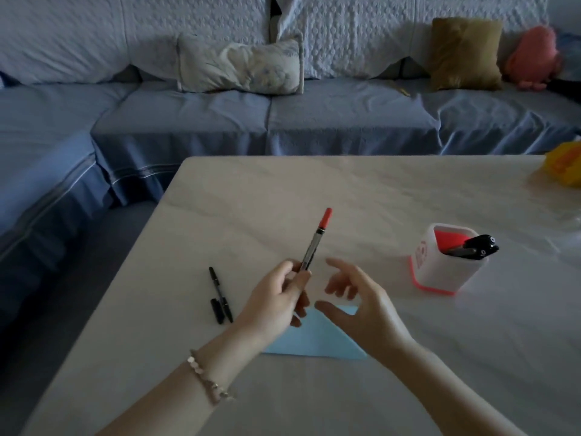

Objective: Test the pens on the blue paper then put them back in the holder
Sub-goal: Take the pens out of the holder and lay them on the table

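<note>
My left hand (pixel 276 302) pinches a red-capped pen (pixel 315 240) by its lower end, the cap pointing up and away. Just to its right, my right hand (pixel 358 305) hovers with fingers spread and holds nothing. Under both hands lies the blue paper (pixel 317 341), partly hidden. A black pen (pixel 220 292) lies on the table left of my hands, its loose cap (pixel 218 310) beside it. The white holder (pixel 446 262) with a red base stands to the right, black pens (pixel 478 245) leaning in it.
The white table (pixel 377 190) ends at a near-left edge, with a blue sofa (pixel 267 118) beyond it. A yellow object (pixel 562 165) sits at the table's far right corner. Cushions rest on the sofa.
</note>
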A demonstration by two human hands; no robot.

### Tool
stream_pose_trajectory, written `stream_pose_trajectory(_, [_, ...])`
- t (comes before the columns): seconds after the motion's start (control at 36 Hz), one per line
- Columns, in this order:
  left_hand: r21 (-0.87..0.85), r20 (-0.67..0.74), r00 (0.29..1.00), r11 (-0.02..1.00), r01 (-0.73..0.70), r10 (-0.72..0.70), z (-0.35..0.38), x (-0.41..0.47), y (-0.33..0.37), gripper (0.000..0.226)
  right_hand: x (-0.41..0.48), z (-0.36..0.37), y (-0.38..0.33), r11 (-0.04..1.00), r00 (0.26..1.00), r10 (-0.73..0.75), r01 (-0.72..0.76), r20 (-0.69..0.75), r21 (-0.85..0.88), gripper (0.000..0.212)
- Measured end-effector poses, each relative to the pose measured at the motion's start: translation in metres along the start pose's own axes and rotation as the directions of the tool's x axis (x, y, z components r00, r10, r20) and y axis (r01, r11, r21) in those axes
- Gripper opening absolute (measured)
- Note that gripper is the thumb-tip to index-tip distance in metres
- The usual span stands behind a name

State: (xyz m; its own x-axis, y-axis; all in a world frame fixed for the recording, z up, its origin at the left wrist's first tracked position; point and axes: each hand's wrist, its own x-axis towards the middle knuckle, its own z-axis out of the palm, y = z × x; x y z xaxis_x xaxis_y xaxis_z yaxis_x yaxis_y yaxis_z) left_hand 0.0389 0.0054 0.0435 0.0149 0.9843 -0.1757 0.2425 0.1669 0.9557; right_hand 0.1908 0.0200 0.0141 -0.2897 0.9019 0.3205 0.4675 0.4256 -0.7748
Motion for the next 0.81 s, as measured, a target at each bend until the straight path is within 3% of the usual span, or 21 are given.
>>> stream_pose_trajectory(0.06, [0.23,0.022,0.994,0.967,-0.112,0.11,-0.004,-0.005,-0.008,0.017,0.007,0.004,-0.012,0.877,0.954,0.282,-0.299,0.101,0.377,0.041])
stream_pose_trajectory(0.11, [0.421,0.022,0.985,0.892,-0.165,0.172,-0.006,-0.012,-0.014,0.021,0.013,0.009,-0.019,0.732,0.902,0.388,-0.427,0.19,0.531,0.022])
stream_pose_trajectory(0.14, [0.469,0.017,0.982,0.866,-0.174,0.188,-0.007,-0.016,-0.015,0.023,0.015,0.013,-0.022,0.695,0.886,0.408,-0.457,0.219,0.554,0.018])
stream_pose_trajectory(0.22, [0.51,0.016,0.979,0.841,-0.181,0.202,-0.011,-0.023,-0.018,0.027,0.016,0.029,-0.03,0.665,0.849,0.475,-0.519,0.232,0.537,0.033])
stream_pose_trajectory(0.39, [0.543,0.042,0.987,0.826,-0.151,0.153,-0.023,-0.034,-0.026,0.034,0.012,0.05,-0.041,0.758,0.856,0.486,-0.513,0.175,0.404,0.044])
stream_pose_trajectory(0.5, [0.413,0.057,0.989,0.899,-0.148,0.136,-0.024,-0.04,-0.025,0.031,0.01,0.053,-0.047,0.759,0.862,0.481,-0.501,0.16,0.417,0.053])
stream_pose_trajectory(0.61, [0.194,0.134,0.989,0.977,-0.09,0.064,-0.031,-0.042,-0.021,0.039,0.009,0.052,-0.051,0.752,0.883,0.438,-0.462,0.167,0.471,0.047])
stream_pose_trajectory(0.72, [-0.055,0.237,0.968,0.994,0.093,-0.078,-0.04,-0.047,-0.02,0.043,0.005,0.055,-0.059,0.725,0.887,0.404,-0.458,0.221,0.515,0.043])
stream_pose_trajectory(0.81, [-0.181,0.368,0.904,0.937,0.299,-0.218,-0.049,-0.056,-0.022,0.042,0.004,0.06,-0.065,0.707,0.898,0.362,-0.439,0.249,0.554,0.043])
